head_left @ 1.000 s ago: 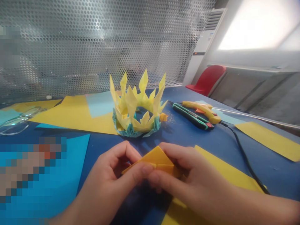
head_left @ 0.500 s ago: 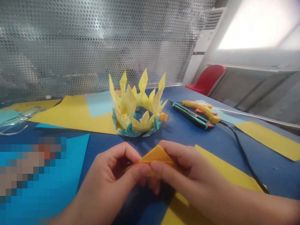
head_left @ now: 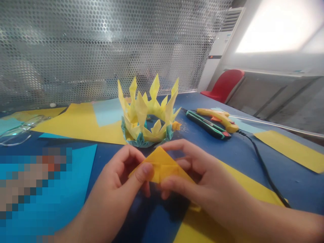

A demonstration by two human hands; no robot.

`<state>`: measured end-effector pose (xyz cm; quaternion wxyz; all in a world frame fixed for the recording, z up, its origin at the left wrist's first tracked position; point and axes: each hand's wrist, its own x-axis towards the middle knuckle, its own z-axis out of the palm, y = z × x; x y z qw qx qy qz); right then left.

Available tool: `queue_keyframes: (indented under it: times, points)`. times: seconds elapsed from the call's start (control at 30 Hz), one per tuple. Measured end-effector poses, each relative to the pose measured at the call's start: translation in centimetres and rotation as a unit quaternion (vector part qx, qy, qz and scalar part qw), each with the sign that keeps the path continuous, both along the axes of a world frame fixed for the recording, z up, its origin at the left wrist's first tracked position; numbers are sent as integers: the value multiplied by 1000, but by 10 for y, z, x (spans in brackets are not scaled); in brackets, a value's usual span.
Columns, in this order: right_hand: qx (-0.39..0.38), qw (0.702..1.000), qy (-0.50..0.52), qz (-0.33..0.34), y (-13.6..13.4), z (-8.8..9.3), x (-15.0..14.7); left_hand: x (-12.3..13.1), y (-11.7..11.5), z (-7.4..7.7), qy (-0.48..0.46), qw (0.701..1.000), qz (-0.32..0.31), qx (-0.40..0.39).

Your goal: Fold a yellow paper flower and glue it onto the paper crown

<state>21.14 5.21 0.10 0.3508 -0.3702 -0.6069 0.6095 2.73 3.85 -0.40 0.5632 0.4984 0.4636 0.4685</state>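
Observation:
A small folded piece of yellow paper (head_left: pixel 160 158) is held between both hands, its pointed top facing away from me. My left hand (head_left: pixel 121 179) pinches its left side, thumb on the near face. On the right side, my right hand (head_left: pixel 192 179) grips it with the thumb low and the fingers behind. Part of the paper is hidden by my fingers. Just beyond my hands stands a paper crown (head_left: pixel 152 111) with tall yellow points and a blue-green folded base. A tiny orange folded paper piece (head_left: pixel 176 126) lies against the crown's right side.
Right of the crown lie a green and black utility knife (head_left: pixel 207 125) and a yellow glue gun (head_left: pixel 220 118) with a black cord (head_left: pixel 260 162). Yellow sheets (head_left: pixel 76 121) and a blue sheet (head_left: pixel 73 189) cover parts of the blue table. Glasses (head_left: pixel 20 131) rest at far left.
My hands have shifted slightly and moved apart a little. The folded paper has tilted, showing more of its near face and creases. The crown and tools stay where they were.

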Motion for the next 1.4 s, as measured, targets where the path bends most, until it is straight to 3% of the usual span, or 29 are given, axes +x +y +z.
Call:
queue_keyframes:
  times: [0.1,0.27,0.47,0.63,0.77,0.93,1.0,1.17,1.4]
  points:
    - [49,999,-18,-17,1,-1,2,2,0,0,-11,999,35,15]
    - [130,991,-9,-16,0,1,2,1,-2,-6,42,996,-2,74]
    - [148,988,31,13,-1,-1,-2,0,-3,-6,-8,996,35,77]
    - [222,970,-73,-73,0,4,0,3,-11,-3,19,991,41,129]
    - [274,944,-94,-160,2,8,1,6,-17,1,-54,996,17,63]
    - [158,979,-29,-124,0,7,-2,3,-10,1,-72,995,-64,-8]
    - [175,977,-19,-121,0,5,-3,2,-6,-1,-66,995,-72,-29]
    - [309,946,-59,-80,1,2,1,3,0,-1,-87,994,-43,-59]
    - [298,950,-83,-43,1,8,1,-2,-1,-2,-103,992,18,-72]
